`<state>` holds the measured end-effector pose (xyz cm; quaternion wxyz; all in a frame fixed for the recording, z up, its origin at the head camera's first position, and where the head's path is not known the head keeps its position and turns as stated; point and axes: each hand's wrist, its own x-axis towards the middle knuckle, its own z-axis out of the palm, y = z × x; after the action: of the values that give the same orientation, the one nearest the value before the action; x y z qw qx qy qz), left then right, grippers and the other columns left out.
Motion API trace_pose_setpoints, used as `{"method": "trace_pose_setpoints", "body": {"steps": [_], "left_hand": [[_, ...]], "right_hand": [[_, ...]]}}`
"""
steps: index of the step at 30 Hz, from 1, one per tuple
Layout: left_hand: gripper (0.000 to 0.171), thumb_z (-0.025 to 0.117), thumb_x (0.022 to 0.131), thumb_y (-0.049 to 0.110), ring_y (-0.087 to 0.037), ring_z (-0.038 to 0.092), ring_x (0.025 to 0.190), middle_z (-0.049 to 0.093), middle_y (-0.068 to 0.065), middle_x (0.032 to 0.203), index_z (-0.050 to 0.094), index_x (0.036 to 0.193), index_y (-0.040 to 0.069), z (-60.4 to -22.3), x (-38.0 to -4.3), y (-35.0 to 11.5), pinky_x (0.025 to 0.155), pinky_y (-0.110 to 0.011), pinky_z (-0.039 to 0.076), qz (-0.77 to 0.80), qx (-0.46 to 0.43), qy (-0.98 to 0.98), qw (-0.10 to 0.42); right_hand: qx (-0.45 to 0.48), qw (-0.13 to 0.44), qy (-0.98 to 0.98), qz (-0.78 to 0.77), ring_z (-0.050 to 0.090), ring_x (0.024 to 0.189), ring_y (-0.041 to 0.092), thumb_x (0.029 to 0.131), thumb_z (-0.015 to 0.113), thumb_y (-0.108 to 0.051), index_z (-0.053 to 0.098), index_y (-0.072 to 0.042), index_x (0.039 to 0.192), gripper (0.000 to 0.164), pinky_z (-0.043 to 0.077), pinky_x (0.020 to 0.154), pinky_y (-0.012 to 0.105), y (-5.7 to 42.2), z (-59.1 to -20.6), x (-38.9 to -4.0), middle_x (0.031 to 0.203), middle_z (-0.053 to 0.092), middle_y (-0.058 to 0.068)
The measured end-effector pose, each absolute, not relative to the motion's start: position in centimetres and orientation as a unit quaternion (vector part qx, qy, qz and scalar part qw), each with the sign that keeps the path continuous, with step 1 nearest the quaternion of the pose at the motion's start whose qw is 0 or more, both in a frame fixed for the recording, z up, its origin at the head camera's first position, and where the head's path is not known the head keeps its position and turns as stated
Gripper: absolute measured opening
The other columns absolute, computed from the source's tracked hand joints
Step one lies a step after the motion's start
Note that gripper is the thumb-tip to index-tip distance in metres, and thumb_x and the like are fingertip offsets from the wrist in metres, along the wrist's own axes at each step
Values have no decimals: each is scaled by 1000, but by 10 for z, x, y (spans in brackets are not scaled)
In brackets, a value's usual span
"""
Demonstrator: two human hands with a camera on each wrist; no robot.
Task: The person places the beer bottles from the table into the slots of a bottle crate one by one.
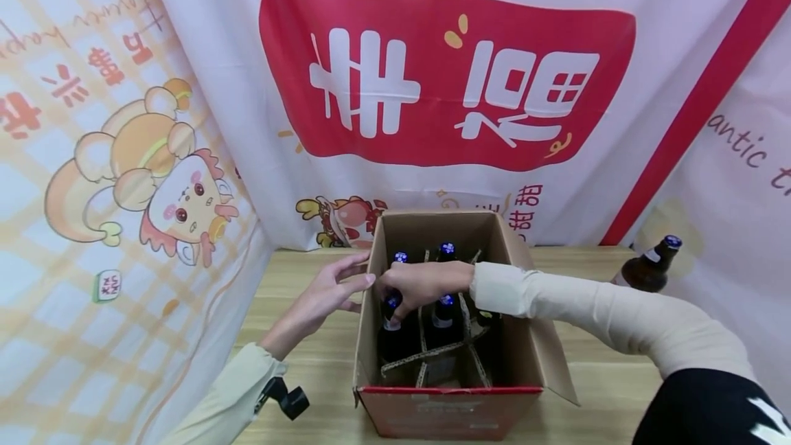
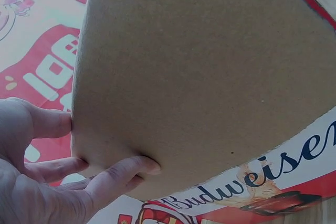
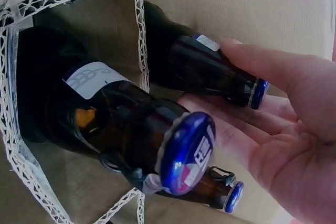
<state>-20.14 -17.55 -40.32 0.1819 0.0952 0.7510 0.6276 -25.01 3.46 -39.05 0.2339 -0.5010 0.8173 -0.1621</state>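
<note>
A cardboard box [image 1: 451, 412] with its top open stands on the table, and brown beer bottles with blue caps sit between its corrugated dividers [image 1: 432, 351]. Reaching into its left side, my right hand [image 1: 426, 283] grips the neck of a beer bottle [image 3: 197, 61]; thumb and fingers lie on opposite sides of the neck. Another bottle [image 3: 126, 111] stands nearer the right wrist camera. My left hand [image 1: 321, 301] is at the box's left edge. In the left wrist view its fingertips press the brown cardboard flap [image 2: 199, 77], with the thumb at the flap's edge.
A single brown bottle [image 1: 645, 272] with a blue cap stands on the wooden table [image 1: 303, 376] at the right. One box flap [image 1: 559, 362] hangs outward on the right. Printed cloth [image 1: 445, 81] hangs behind and at both sides.
</note>
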Motion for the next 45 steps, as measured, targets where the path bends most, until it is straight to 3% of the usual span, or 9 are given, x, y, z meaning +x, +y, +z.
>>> {"method": "trace_pose_setpoints", "body": {"steps": [9,12,18,27,34,38,45], "left_hand": [[70,65,104,22,-47,52,137,41,-29,160,33,162,3,-403,-202,-173,91,-46,65,615,93,760,187],[70,65,103,22,-47,52,137,41,-30,160,33,162,3,-403,-202,-174,91,-46,65,615,94,760,187],[70,65,103,19,-47,54,135,41,-31,159,32,162,2,-402,-202,-176,90,-46,65,621,93,755,188],[69,64,104,19,-48,52,136,41,-30,159,32,163,3,-402,-203,-174,91,-47,64,617,91,757,193],[69,66,103,22,-47,53,136,41,-29,159,34,162,4,-403,-204,-173,91,-47,64,613,88,762,192],[69,66,103,21,-47,54,135,42,-29,159,34,162,3,-402,-203,-172,91,-47,64,613,85,763,189],[69,66,103,20,-47,54,134,41,-29,159,34,161,3,-403,-203,-172,91,-47,64,609,85,766,186]], "right_hand": [[-514,276,802,-131,65,94,2,90,84,-28,72,-5,119,39,57,86,17,40,-383,-247,111,73,-3],[-519,278,797,-138,67,93,2,96,78,-31,73,-6,121,36,57,84,17,45,-379,-247,108,74,-5],[-523,258,788,-197,66,83,4,101,72,-27,74,-11,110,18,58,77,19,54,-367,-249,96,73,-8],[-513,259,788,-219,67,91,4,102,70,-23,74,-10,113,17,61,86,23,69,-361,-247,102,73,-6],[-500,213,804,-243,70,94,5,101,72,-24,75,-12,112,17,61,89,23,87,-346,-252,103,75,-6],[-496,185,805,-266,72,94,7,101,72,-21,75,-7,112,18,61,89,26,100,-337,-255,102,76,-2],[-446,144,833,-294,73,100,11,99,74,-23,75,-11,118,23,61,97,32,136,-321,-262,109,77,-3]]}}
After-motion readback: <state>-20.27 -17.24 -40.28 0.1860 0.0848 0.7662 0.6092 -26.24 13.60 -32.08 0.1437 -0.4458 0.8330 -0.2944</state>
